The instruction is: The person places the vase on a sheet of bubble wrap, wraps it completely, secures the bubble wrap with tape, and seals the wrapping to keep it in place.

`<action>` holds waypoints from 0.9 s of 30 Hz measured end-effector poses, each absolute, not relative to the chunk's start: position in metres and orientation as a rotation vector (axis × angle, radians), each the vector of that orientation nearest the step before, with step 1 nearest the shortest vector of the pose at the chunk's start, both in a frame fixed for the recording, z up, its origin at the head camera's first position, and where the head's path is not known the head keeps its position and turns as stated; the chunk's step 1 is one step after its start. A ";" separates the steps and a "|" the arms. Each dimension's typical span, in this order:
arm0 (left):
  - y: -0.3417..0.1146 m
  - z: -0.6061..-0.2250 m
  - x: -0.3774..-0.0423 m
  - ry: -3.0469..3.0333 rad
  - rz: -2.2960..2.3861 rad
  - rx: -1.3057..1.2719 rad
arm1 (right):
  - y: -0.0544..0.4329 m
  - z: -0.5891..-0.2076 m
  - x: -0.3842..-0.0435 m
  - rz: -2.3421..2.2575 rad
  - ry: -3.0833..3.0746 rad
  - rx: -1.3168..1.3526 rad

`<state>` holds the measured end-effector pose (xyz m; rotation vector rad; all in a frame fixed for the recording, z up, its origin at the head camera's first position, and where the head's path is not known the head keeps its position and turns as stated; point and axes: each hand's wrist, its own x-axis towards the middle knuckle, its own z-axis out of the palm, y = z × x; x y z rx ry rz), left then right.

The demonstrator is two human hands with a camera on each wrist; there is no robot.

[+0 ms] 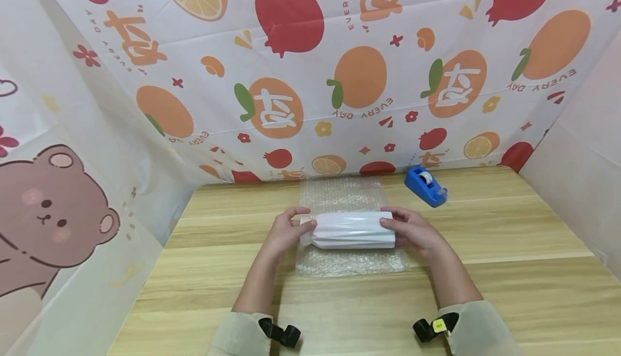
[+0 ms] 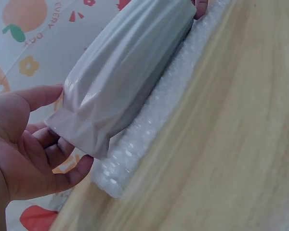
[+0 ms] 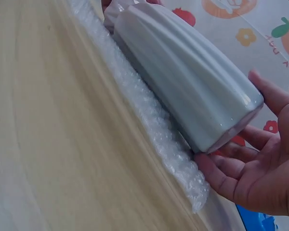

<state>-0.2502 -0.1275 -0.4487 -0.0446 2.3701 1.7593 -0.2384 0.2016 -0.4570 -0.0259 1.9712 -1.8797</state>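
White fluted vase (image 1: 354, 231) sideways over bubble wrap (image 1: 346, 264), roughly parallel to worktop (image 1: 509, 226) back edge; contact with wrap unclear. Left hand (image 1: 286, 232) part-curled, grips flared neck end. Right hand (image 1: 418, 231) part-curled, grips base. Blue tape dispenser (image 1: 423, 187) near back edge, right of wrap.

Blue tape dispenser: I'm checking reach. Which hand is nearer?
Right. The right hand is just in front of the tape dispenser; the left hand is much farther left.
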 end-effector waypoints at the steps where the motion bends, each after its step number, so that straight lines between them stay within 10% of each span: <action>1: -0.127 -0.449 -0.250 2.372 1.747 -0.037 | 0.202 -0.457 -0.238 -1.858 1.996 -0.032; 27: -0.133 -0.452 -0.247 2.264 1.757 0.095 | 0.201 -0.458 -0.241 -1.857 2.112 -0.039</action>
